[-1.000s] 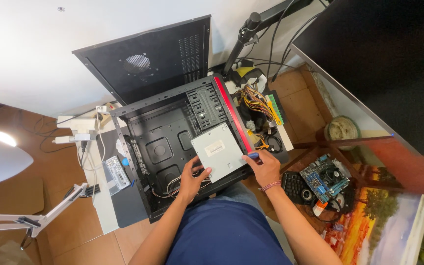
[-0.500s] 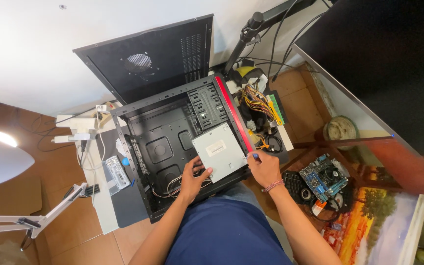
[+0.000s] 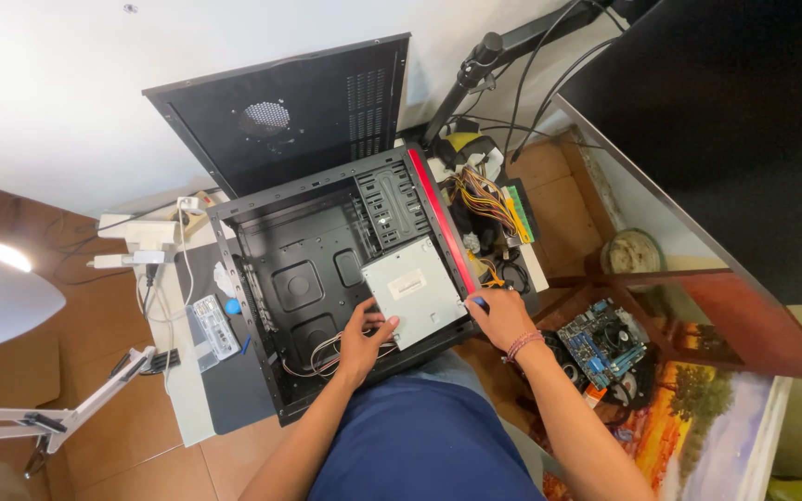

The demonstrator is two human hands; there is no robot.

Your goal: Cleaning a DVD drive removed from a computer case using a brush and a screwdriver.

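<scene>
Terracotta floor tiles (image 3: 113, 306) are lying under an open black case (image 3: 327, 278), which is resting on its side near a white wall (image 3: 67, 93). Inside the case, the left hand (image 3: 364, 339) is pressing its fingers against the near left corner of a silver drive (image 3: 415, 289), thumb and fingers curled on its edge, grasping it. The right hand (image 3: 503, 317) is closing around a blue-tipped screwdriver (image 3: 478, 301) at the drive's near right corner, right beside the case's red strip (image 3: 440, 218). The drive is sitting flat in the near right part of the case, over the bay area. White cables (image 3: 322, 351) are trailing just left of the left hand.

Farther out, a black side panel (image 3: 280, 111) is leaning against the wall beyond the case. Right of the case, a bundle of coloured wires (image 3: 489, 199) is spilling over a pile of parts. A blue motherboard (image 3: 605, 339) is lying on the floor to the right of the right wrist, near a painted canvas (image 3: 698, 427). Left of the case, a power strip (image 3: 141, 237) and a small white part (image 3: 215, 327) are lying on a pale board (image 3: 192, 408).
</scene>
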